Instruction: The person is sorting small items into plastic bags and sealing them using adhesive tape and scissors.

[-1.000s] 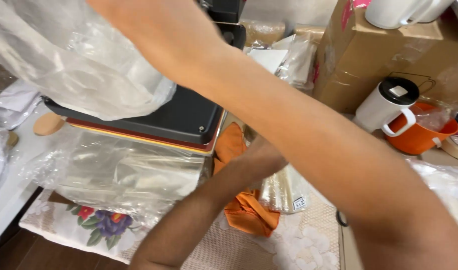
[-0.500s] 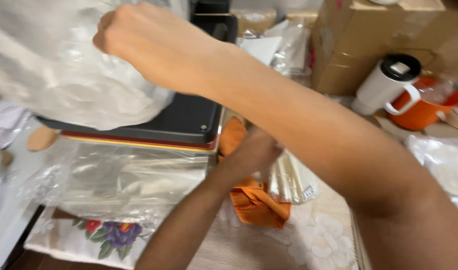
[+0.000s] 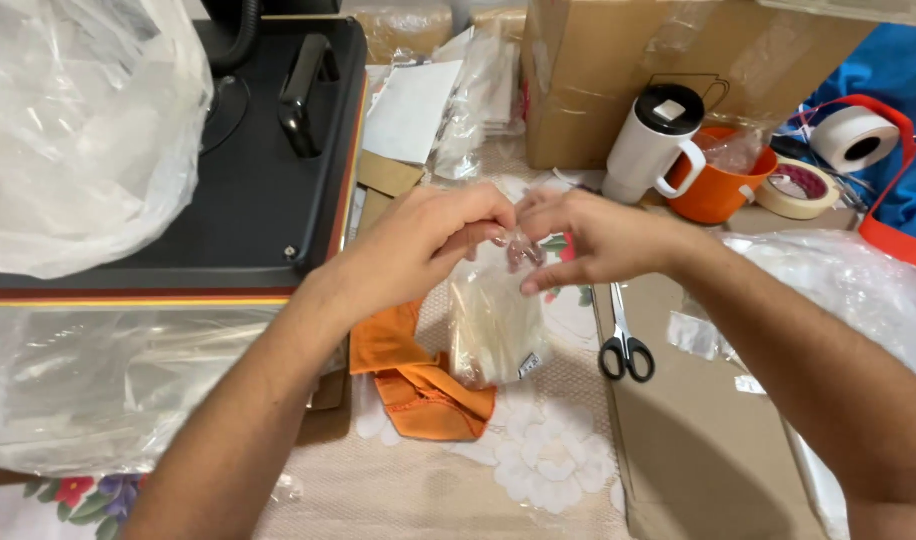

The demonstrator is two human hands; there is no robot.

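**Cluttered packing table, overhead view**

Work surface: white lace tablecloth [image 3: 538,470] with floral print, evenly lit. Left of the hands: black heat press [image 3: 268,160], clear plastic sheets [image 3: 108,380]. Beyond the hands: cardboard boxes [image 3: 618,70], white mug [image 3: 653,140], orange pot [image 3: 718,190]. Right of the hands: scissors [image 3: 623,340], flat cardboard [image 3: 698,440], tape rolls [image 3: 853,140].

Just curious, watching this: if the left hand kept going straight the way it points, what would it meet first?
The left hand points rightward at the right hand; their fingertips already nearly meet over the top of the small clear bag. So it would likely meet the right hand's fingers first, though depth is unclear.
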